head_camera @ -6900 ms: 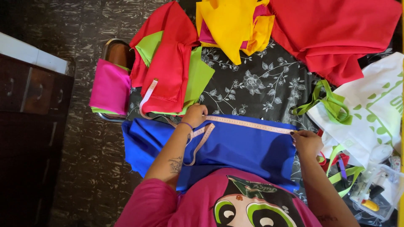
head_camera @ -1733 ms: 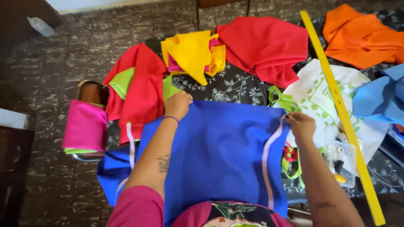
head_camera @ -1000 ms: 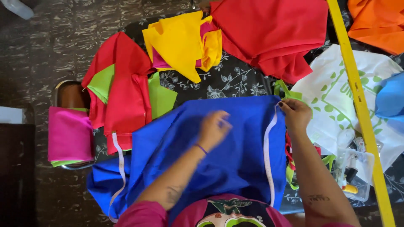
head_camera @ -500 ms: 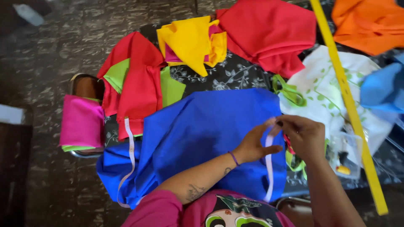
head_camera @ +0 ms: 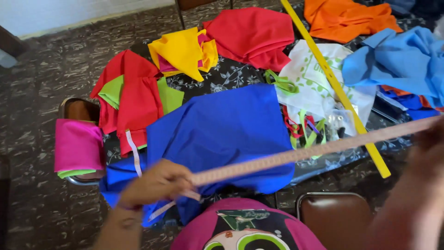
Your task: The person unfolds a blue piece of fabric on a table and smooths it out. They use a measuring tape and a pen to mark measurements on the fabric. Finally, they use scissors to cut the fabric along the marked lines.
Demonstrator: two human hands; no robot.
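Observation:
My left hand (head_camera: 155, 184) pinches one end of a pink measuring tape (head_camera: 296, 153) low at the left. My right hand (head_camera: 428, 143), blurred at the right edge, holds the other end, so the tape is stretched taut in the air above the table. Under the tape lies a royal blue cloth (head_camera: 222, 134), spread over the table's near side and hanging off its left corner.
Red and green cloths (head_camera: 134, 99), a yellow cloth (head_camera: 182, 51), a red cloth (head_camera: 252, 34), an orange cloth (head_camera: 351, 16) and a light blue cloth (head_camera: 397, 62) lie about. A long yellow ruler (head_camera: 333, 85) crosses a white bag (head_camera: 314, 78). A pink cloth (head_camera: 76, 146) drapes a chair; another chair (head_camera: 333, 215) is near.
Both hands were at the blue cloth's right edge gathering the tape. They have since drawn apart and lifted it, pulling the tape straight above the cloth.

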